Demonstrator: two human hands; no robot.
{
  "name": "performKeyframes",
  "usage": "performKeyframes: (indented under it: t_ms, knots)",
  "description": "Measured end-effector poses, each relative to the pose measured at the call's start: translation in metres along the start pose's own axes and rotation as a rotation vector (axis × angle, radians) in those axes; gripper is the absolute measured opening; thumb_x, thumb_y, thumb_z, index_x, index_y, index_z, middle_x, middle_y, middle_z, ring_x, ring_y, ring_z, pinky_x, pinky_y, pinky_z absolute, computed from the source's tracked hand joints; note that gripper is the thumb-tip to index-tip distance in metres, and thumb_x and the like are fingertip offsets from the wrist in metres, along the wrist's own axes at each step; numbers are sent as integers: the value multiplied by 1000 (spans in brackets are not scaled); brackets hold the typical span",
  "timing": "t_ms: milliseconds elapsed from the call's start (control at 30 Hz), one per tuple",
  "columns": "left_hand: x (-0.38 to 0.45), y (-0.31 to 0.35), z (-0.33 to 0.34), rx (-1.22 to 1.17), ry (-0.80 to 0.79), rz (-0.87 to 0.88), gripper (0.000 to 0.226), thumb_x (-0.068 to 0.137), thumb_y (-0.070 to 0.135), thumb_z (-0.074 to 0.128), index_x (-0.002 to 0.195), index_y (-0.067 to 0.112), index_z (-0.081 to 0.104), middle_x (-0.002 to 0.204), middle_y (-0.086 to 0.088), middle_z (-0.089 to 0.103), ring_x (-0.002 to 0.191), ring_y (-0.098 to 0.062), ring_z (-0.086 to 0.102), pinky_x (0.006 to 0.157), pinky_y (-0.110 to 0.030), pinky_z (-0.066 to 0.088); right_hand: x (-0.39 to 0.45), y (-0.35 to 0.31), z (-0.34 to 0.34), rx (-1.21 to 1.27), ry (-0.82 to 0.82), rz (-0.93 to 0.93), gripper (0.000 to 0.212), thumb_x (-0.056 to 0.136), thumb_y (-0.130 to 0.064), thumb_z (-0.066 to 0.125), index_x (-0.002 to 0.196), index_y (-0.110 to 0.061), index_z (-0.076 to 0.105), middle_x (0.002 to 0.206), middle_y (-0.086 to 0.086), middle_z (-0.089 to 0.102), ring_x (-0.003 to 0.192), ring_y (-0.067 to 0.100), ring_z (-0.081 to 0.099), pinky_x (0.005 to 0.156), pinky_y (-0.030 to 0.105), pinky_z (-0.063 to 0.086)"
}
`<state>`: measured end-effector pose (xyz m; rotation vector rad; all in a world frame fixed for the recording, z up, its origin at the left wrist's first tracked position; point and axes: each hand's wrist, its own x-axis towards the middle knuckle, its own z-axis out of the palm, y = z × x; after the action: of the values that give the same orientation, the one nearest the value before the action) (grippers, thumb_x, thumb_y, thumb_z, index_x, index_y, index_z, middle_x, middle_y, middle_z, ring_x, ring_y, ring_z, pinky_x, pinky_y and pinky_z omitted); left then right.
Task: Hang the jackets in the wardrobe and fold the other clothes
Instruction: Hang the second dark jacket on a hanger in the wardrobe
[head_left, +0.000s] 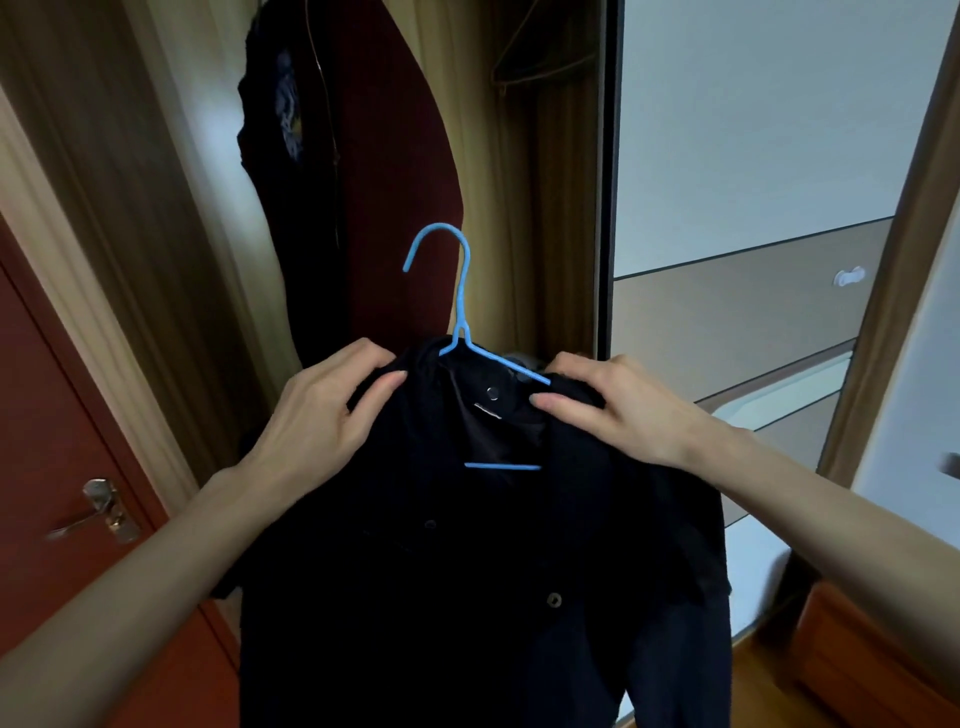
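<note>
An open wardrobe with wood-grain walls fills the background, its pale sliding door drawn to the right and a red door with a metal handle at the left. Inside hang a dark garment and a maroon one. In front of the opening, a black jacket sits on a blue hanger, hook upright and turned left. The left hand grips the jacket's left shoulder, fingers curled over the fabric. The right hand grips the right shoulder, where the hanger's arm runs under the cloth. The jacket front faces the camera, buttons showing.
</note>
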<state>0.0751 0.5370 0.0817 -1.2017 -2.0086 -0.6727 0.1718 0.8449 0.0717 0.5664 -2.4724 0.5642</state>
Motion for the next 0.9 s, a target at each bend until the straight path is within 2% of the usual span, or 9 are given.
performKeyframes:
  t_ms: [67, 200, 300, 400, 500, 633, 700, 767, 900]
  knots:
    - [7, 3, -5, 30, 10, 62, 24, 107, 26, 53, 110, 5, 65, 96, 4, 59, 83, -17, 61, 72, -38, 52, 6, -12, -6, -5, 28, -35, 23, 105, -37, 58, 86, -44, 48, 61, -16, 49, 55, 10, 50, 58, 19, 37]
    - [18, 5, -15, 83, -1, 94, 24, 108, 26, 51, 113, 6, 64, 99, 5, 60, 84, -17, 62, 71, -36, 52, 14, -18, -17, 65, 47, -17, 28, 106, -37, 55, 84, -20, 55, 65, -2, 52, 59, 19, 48, 56, 24, 38]
    - [12, -8, -18, 172, -24, 66, 29, 109, 34, 46, 116, 10, 62, 102, 5, 61, 88, -14, 62, 69, -34, 52, 13, -10, -25, 119, 98, 45, 29, 105, -34, 58, 84, -14, 58, 66, -5, 52, 60, 12, 46, 58, 18, 36]
    - [-1, -33, -18, 236, -47, 3, 33, 110, 39, 39, 106, 14, 60, 93, 4, 60, 82, -16, 59, 64, -41, 52, 5, -4, -32, 176, 126, 126, 28, 104, -36, 60, 85, -15, 62, 72, -2, 56, 65, 9, 49, 62, 19, 39]
    - [-9, -39, -16, 136, -64, -87, 39, 111, 43, 32, 95, 19, 58, 86, 6, 56, 78, -16, 55, 72, -46, 48, -2, -2, -34, 207, 117, 171, 28, 102, -37, 63, 86, -14, 64, 73, 0, 59, 66, 5, 50, 63, 20, 40]
    - [18, -6, -4, -22, -133, -123, 30, 107, 52, 37, 115, 29, 55, 104, 13, 63, 96, -9, 61, 83, -36, 47, -1, -10, -33, 281, 108, 190, 25, 100, -34, 66, 83, -16, 63, 70, -7, 56, 67, 3, 49, 63, 18, 40]
    - [32, 11, 4, -77, -221, -106, 25, 107, 52, 44, 104, 29, 52, 81, 9, 63, 77, -13, 63, 71, -41, 49, 0, -14, -32, 277, 81, 166, 25, 100, -34, 67, 84, -15, 63, 72, -1, 57, 67, 5, 50, 62, 19, 40]
    - [34, 18, 10, -87, -223, -86, 26, 107, 47, 47, 90, 28, 47, 61, 2, 51, 59, -18, 56, 61, -45, 45, 1, -14, -34, 266, 55, 143, 27, 99, -36, 67, 86, -14, 62, 75, 7, 58, 67, 12, 50, 62, 25, 41]
    - [28, 18, 16, -20, -87, -89, 31, 107, 50, 47, 88, 26, 52, 60, 4, 53, 57, -14, 55, 58, -37, 43, -1, -2, -41, 105, -81, 151, 39, 99, -46, 61, 87, -9, 59, 70, 10, 57, 64, 23, 54, 60, 32, 43]
